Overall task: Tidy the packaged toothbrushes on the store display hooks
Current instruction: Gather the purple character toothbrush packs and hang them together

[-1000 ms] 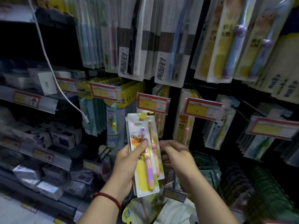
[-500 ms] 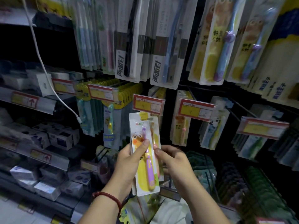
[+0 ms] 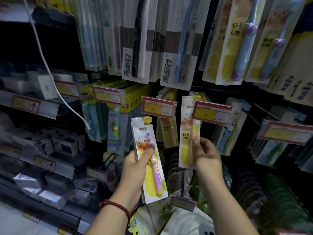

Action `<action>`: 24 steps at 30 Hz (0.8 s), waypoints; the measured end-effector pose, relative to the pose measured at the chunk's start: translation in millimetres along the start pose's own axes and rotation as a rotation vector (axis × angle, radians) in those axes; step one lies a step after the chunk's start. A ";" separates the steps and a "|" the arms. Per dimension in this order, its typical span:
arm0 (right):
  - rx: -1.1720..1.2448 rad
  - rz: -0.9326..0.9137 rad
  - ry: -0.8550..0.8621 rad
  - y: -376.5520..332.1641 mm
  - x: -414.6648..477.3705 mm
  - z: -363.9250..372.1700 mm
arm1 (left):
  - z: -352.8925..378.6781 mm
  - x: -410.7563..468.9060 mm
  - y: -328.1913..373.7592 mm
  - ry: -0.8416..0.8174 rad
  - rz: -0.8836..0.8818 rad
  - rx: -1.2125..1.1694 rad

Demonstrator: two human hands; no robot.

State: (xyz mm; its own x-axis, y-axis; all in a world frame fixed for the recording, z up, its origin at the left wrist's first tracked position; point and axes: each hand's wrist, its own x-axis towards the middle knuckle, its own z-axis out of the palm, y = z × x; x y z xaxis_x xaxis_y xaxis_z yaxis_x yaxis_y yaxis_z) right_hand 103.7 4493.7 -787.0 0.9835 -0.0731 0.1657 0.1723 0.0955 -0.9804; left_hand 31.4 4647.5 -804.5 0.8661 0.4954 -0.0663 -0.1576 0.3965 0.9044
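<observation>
My left hand (image 3: 137, 165) grips a packaged purple child's toothbrush (image 3: 150, 160), thumb across the cartoon face on its front, held upright below a red and yellow price tag (image 3: 158, 108). My right hand (image 3: 205, 155) pinches a second pack with a pink brush (image 3: 187, 133) and holds it up behind the neighbouring price tag (image 3: 212, 112). The top of that pack is hidden by the tag, so I cannot tell whether it sits on the hook.
Rows of packaged toothbrushes (image 3: 169, 48) hang from hooks above and to both sides. Shelves with small boxes (image 3: 64, 143) stand at the left, and a white cable (image 3: 50, 72) dangles in front of them. Dark green items (image 3: 279, 192) fill the hooks at the lower right.
The two packs were stacked together in front of me. My right hand has taken the pink one and carried it up and right to the tag; the left hand keeps the purple one.
</observation>
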 end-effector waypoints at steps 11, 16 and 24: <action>-0.125 -0.065 0.142 17.5 12.4 0.8 | -3.2 -4.7 3.9 -0.050 -0.015 0.019; -0.321 0.073 0.108 24.3 23.4 -1.7 | -3.6 -4.7 5.7 -0.066 -0.026 0.015; -0.179 0.239 -0.149 18.0 -3.1 8.7 | 0.9 -1.0 4.6 -0.021 -0.054 -0.046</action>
State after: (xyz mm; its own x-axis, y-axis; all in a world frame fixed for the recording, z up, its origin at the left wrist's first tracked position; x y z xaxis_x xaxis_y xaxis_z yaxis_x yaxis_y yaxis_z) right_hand 104.3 4504.3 -804.3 0.9945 0.0777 -0.0703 -0.0637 -0.0846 -0.9944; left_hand 30.3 4648.1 -800.0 0.8835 0.4564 -0.1051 -0.1316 0.4574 0.8795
